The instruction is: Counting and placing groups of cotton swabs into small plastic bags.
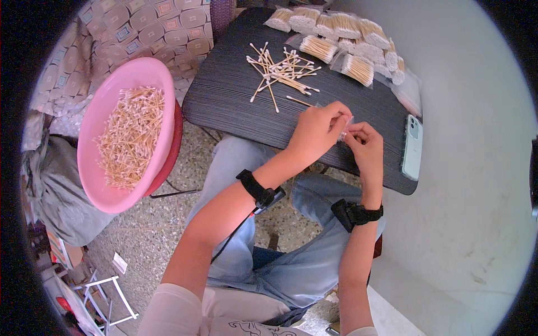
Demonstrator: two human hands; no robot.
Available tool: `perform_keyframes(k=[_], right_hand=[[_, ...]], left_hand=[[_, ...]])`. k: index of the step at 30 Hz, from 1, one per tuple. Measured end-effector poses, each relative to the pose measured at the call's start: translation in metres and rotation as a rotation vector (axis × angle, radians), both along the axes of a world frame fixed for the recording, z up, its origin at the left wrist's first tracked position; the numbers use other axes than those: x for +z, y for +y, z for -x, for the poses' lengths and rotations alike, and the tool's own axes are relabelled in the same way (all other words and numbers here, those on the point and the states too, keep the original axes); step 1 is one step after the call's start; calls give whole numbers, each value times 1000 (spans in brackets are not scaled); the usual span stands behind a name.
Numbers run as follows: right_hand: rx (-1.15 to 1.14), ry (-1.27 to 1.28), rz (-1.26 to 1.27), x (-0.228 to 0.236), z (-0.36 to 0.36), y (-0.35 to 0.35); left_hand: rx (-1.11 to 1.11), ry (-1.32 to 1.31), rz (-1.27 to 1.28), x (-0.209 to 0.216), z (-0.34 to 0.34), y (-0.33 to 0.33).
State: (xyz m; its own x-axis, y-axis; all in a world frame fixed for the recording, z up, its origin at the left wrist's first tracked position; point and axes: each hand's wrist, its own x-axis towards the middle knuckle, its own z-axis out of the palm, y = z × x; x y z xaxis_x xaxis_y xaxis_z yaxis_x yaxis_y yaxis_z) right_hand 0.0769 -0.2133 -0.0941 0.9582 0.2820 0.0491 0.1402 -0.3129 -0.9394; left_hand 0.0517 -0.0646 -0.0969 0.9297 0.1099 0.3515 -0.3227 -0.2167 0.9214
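Note:
My left hand [319,129] and my right hand [366,148] meet over the near edge of the black table [235,95]. Between their pinched fingertips is a small clear plastic bag [349,123], mostly hidden by the fingers, so its contents cannot be made out. One loose cotton swab [300,101] lies just beyond my left hand. Farther off, a scattered heap of cotton swabs [283,70] with wooden sticks and white tips rests on the tabletop.
Several filled bags of cotton swabs [336,28] are piled at the table's far right, beside flat clear bags [408,92]. A pale green phone [413,147] lies along the right edge, near the wall [459,196]. At left stands a pink basin [168,84] of loose swabs.

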Motion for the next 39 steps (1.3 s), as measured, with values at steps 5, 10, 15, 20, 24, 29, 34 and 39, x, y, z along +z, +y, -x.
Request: perform_keyframes(k=[5,10,15,20,24,29,34,39], right_hand=[[-12,-24,-14,-8,-5,4],[-130,-123,84,-17,-14,8],[-307,-375,70,-2,-17,23],[-390,-326,-77,10,-23,18],[-406,-335,-131,11,-24,22],[-391,-353,-138,13,-20,30],[-388,-443,-61,17,-16,36],[-335,-550,146,49,2,51]], left_hand=[[60,-21,-152,4,1,6],[79,-55,-302,4,3,8],[150,-155,-276,0,2,14],[104,-232,-296,7,3,17],[112,-244,-306,9,4,20],[168,-273,-293,7,1,20],[406,-346,-400,12,-7,42],[688,-209,-572,10,-12,65]])
